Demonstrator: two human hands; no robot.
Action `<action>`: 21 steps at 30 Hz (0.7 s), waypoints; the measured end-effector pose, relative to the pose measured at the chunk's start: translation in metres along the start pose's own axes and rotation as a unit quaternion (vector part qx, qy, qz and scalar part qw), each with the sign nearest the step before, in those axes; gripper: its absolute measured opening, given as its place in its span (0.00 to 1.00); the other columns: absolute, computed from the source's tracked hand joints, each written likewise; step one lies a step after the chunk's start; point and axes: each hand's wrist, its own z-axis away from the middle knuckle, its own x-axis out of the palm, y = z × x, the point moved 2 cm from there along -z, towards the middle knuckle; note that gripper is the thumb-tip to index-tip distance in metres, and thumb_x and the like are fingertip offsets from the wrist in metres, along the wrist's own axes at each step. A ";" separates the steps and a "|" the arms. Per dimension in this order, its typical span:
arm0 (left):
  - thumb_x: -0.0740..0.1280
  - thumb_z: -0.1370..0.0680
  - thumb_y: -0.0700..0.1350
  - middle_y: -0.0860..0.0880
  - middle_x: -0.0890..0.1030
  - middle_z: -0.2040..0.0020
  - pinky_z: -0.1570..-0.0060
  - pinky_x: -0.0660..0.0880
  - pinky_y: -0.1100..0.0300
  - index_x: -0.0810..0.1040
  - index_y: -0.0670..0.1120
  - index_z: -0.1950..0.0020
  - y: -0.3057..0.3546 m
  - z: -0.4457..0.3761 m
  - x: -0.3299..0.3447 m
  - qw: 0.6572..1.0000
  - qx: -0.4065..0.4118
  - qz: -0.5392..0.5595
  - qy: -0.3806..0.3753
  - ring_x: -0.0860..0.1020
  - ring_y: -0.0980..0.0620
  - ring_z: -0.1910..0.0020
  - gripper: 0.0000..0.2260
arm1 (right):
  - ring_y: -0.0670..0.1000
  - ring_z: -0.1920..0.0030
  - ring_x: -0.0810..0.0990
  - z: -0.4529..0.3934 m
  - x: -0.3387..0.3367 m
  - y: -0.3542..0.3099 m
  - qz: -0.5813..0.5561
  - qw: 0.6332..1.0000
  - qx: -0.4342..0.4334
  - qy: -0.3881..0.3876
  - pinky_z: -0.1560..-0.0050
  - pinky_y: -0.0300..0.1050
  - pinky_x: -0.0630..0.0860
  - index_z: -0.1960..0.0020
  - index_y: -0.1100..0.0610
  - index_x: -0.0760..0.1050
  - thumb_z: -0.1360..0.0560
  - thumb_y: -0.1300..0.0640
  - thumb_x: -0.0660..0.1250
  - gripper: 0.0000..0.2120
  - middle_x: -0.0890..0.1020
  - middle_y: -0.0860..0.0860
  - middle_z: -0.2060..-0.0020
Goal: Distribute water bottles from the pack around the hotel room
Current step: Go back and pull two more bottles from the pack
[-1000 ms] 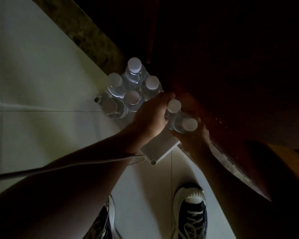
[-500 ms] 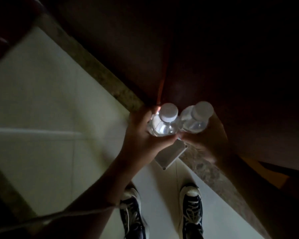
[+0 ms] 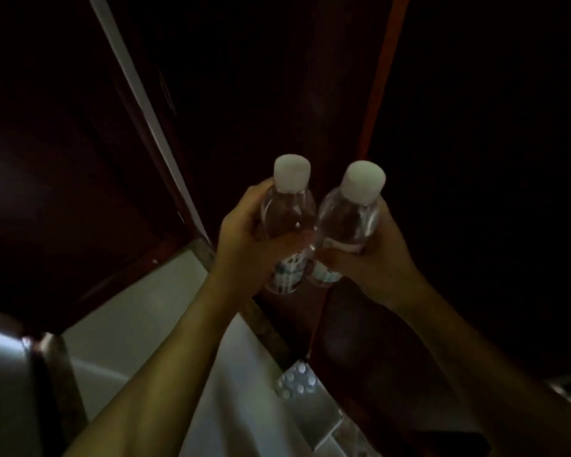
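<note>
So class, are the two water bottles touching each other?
Touching: the head view shows the left bottle and right bottle pressed together at their sides, no gap.

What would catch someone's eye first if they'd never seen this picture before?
Two clear water bottles with white caps, held up side by side at the centre of the dim view: the left hand grips the left bottle and the right hand grips the right bottle, their bodies touching. Low on the pale floor, the pack of bottles shows as a cluster of white caps against dark wood panelling.
</note>
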 end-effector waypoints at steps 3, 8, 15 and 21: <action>0.75 0.36 0.44 0.50 0.83 0.47 0.51 0.80 0.61 0.73 0.42 0.33 0.092 -0.010 -0.014 0.998 0.053 0.026 -0.006 0.83 0.53 0.46 0.32 | 0.44 0.50 0.83 -0.014 0.001 -0.095 -0.001 0.999 -0.047 -0.004 0.53 0.38 0.79 0.43 0.50 0.70 0.35 0.67 0.73 0.25 0.83 0.42 0.54; 0.73 0.33 0.44 0.34 0.81 0.45 0.45 0.79 0.44 0.72 0.39 0.34 0.172 -0.009 -0.018 0.992 0.098 0.077 -0.005 0.81 0.38 0.46 0.29 | 0.40 0.56 0.84 -0.013 -0.001 -0.176 -0.003 0.994 -0.108 0.018 0.57 0.34 0.78 0.47 0.48 0.71 0.37 0.66 0.72 0.23 0.83 0.38 0.59; 0.70 0.32 0.44 0.43 0.81 0.54 0.57 0.79 0.58 0.72 0.36 0.39 0.201 -0.008 0.009 0.979 0.115 0.162 -0.034 0.83 0.51 0.58 0.24 | 0.54 0.57 0.84 -0.003 -0.015 -0.204 -0.012 0.992 -0.106 0.062 0.53 0.52 0.81 0.50 0.55 0.74 0.40 0.67 0.71 0.21 0.82 0.53 0.59; 0.70 0.34 0.46 0.39 0.79 0.54 0.62 0.79 0.55 0.74 0.39 0.45 0.203 -0.022 0.042 0.959 0.090 0.240 -0.117 0.80 0.45 0.62 0.20 | 0.58 0.56 0.84 0.022 -0.045 -0.221 0.023 0.983 -0.084 0.160 0.51 0.60 0.82 0.48 0.54 0.74 0.40 0.69 0.71 0.22 0.82 0.59 0.57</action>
